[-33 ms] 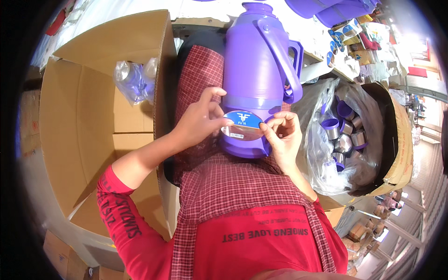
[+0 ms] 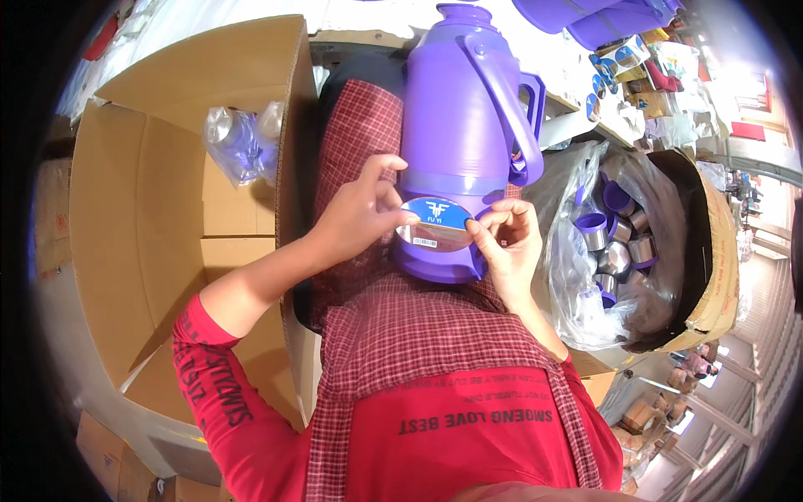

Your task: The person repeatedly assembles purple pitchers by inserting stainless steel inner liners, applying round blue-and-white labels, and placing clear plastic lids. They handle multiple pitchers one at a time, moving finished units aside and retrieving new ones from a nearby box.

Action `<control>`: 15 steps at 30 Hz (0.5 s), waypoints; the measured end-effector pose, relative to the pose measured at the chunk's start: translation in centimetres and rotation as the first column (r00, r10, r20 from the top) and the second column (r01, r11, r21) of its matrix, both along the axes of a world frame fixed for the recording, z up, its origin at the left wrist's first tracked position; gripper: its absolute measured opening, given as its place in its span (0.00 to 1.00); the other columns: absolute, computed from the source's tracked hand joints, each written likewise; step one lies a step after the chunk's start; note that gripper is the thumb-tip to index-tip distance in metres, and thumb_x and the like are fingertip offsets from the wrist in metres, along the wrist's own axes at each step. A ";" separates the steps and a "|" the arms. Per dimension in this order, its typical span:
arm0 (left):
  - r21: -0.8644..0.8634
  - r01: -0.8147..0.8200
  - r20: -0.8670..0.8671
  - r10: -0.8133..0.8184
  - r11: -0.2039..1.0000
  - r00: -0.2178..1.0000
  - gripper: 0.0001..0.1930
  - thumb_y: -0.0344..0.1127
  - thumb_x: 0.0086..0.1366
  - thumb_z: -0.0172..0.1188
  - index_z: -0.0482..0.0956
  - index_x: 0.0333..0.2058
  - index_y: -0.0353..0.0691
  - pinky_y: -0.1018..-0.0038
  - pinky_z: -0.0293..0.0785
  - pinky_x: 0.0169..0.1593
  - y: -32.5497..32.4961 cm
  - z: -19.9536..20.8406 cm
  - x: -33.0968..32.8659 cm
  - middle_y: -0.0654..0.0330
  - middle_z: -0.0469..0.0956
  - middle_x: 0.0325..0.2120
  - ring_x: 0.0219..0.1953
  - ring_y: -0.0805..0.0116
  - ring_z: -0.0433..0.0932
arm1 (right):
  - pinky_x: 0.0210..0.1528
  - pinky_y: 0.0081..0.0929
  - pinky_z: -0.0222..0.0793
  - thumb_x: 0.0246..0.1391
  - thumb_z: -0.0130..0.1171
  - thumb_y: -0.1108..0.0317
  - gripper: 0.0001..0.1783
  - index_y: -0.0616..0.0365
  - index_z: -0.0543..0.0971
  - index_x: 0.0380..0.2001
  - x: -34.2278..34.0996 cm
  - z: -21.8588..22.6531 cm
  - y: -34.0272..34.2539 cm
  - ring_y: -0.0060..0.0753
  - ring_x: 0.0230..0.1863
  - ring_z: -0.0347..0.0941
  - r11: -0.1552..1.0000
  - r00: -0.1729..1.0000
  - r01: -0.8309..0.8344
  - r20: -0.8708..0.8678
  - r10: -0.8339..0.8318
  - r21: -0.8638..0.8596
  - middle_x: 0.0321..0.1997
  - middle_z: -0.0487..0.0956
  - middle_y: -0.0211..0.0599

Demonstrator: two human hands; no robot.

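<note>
A purple thermos flask (image 2: 456, 109) lies across my lap, its neck pointing away from me and its carrying handle folded over its right side. Near its base is an oval sticker (image 2: 435, 216), blue on top and pale brown with a barcode below. My left hand (image 2: 364, 209) pinches the sticker's left edge between thumb and fingers, the index finger raised along the flask. At the right edge, my right hand (image 2: 506, 238) grips it by thumb and fingertips. Whether the sticker's back touches the flask is hidden.
At left stands an open cardboard box (image 2: 167, 192) holding a plastic-wrapped item (image 2: 241, 142). A lined carton (image 2: 715, 259) at right holds several purple-and-steel cups (image 2: 615, 259). More purple flasks (image 2: 619, 21) and blue stickers (image 2: 627, 57) lie on the far table.
</note>
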State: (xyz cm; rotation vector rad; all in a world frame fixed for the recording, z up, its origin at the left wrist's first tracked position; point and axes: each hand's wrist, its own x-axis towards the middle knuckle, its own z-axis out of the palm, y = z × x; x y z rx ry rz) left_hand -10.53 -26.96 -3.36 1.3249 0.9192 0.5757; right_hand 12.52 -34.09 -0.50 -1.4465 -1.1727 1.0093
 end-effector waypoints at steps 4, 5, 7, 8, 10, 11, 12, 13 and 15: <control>-0.010 0.006 -0.087 -0.007 1.000 0.996 0.32 0.31 0.56 0.66 0.58 0.56 0.38 0.76 0.71 0.33 0.5 0.0 0.4 0.61 0.78 0.21 0.24 0.74 0.77 | 0.27 0.10 0.58 0.49 0.68 0.78 0.20 0.59 0.70 0.43 -0.1 -0.3 0.0 0.08 0.24 0.63 1.000 0.999 0.004 -0.032 -0.005 -0.018 0.28 0.78 0.26; 0.055 -0.005 -0.074 0.009 0.998 0.997 0.32 0.31 0.57 0.66 0.58 0.56 0.38 0.76 0.71 0.33 0.6 -0.2 0.6 0.60 0.78 0.21 0.24 0.73 0.77 | 0.27 0.10 0.57 0.49 0.68 0.77 0.21 0.60 0.70 0.43 0.0 -0.7 0.0 0.08 0.24 0.63 1.000 0.999 0.025 -0.032 -0.025 -0.009 0.28 0.78 0.27; 0.065 0.001 -0.128 0.007 0.998 0.992 0.32 0.31 0.57 0.65 0.57 0.56 0.37 0.75 0.71 0.32 0.8 -0.9 0.8 0.59 0.78 0.21 0.24 0.70 0.78 | 0.26 0.10 0.57 0.48 0.68 0.77 0.20 0.60 0.71 0.43 0.7 -1.3 -0.1 0.08 0.23 0.62 0.999 0.999 0.027 0.040 -0.025 -0.042 0.26 0.76 0.25; 0.015 0.010 -0.113 -0.008 1.000 0.994 0.33 0.33 0.56 0.66 0.58 0.56 0.37 0.72 0.73 0.31 0.9 -1.3 0.7 0.58 0.80 0.22 0.25 0.65 0.80 | 0.26 0.09 0.56 0.48 0.69 0.77 0.20 0.60 0.71 0.43 1.2 -1.3 0.0 0.09 0.23 0.61 0.998 0.995 -0.019 0.101 0.025 -0.063 0.25 0.75 0.24; 0.274 0.096 -0.392 0.020 0.957 0.920 0.33 0.35 0.56 0.67 0.60 0.57 0.38 0.70 0.73 0.31 1.1 -1.6 0.2 0.58 0.81 0.23 0.25 0.63 0.81 | 0.25 0.10 0.55 0.48 0.69 0.75 0.19 0.59 0.72 0.42 2.0 -0.5 0.5 0.09 0.22 0.60 1.000 0.933 0.014 0.358 -0.022 0.026 0.23 0.71 0.21; 0.444 0.162 -0.484 0.084 0.881 0.871 0.34 0.35 0.55 0.67 0.60 0.57 0.39 0.69 0.74 0.31 1.4 -1.5 -0.1 0.59 0.81 0.23 0.26 0.62 0.81 | 0.24 0.10 0.55 0.48 0.69 0.75 0.19 0.59 0.73 0.42 2.1 0.2 1.0 0.10 0.21 0.59 0.999 0.879 -0.009 0.477 -0.013 0.045 0.21 0.70 0.20; 0.466 0.216 -0.615 0.139 0.858 0.776 0.32 0.37 0.56 0.67 0.63 0.57 0.41 0.68 0.74 0.30 2.1 -1.1 -0.4 0.59 0.81 0.24 0.26 0.60 0.81 | 0.24 0.13 0.55 0.48 0.69 0.73 0.18 0.58 0.74 0.41 2.2 1.2 1.5 0.11 0.21 0.58 0.993 0.859 0.107 0.497 -0.121 0.056 0.20 0.65 0.19; 0.448 0.305 -0.691 0.108 0.840 0.715 0.26 0.36 0.58 0.64 0.67 0.54 0.41 0.68 0.74 0.29 3.0 -0.3 -0.5 0.60 0.81 0.23 0.25 0.59 0.80 | 0.27 0.15 0.61 0.46 0.69 0.76 0.17 0.58 0.75 0.40 2.1 2.3 2.2 0.16 0.23 0.63 0.985 0.825 0.133 0.538 -0.172 0.111 0.22 0.69 0.24; 0.655 0.335 -0.670 0.315 0.678 0.672 0.24 0.38 0.57 0.65 0.71 0.51 0.40 0.68 0.73 0.29 5.6 1.6 0.1 0.60 0.81 0.25 0.28 0.62 0.80 | 0.34 0.25 0.69 0.43 0.68 0.76 0.18 0.59 0.76 0.39 1.0 4.1 3.4 0.29 0.30 0.72 0.866 0.695 -0.273 0.709 -0.123 0.418 0.29 0.74 0.33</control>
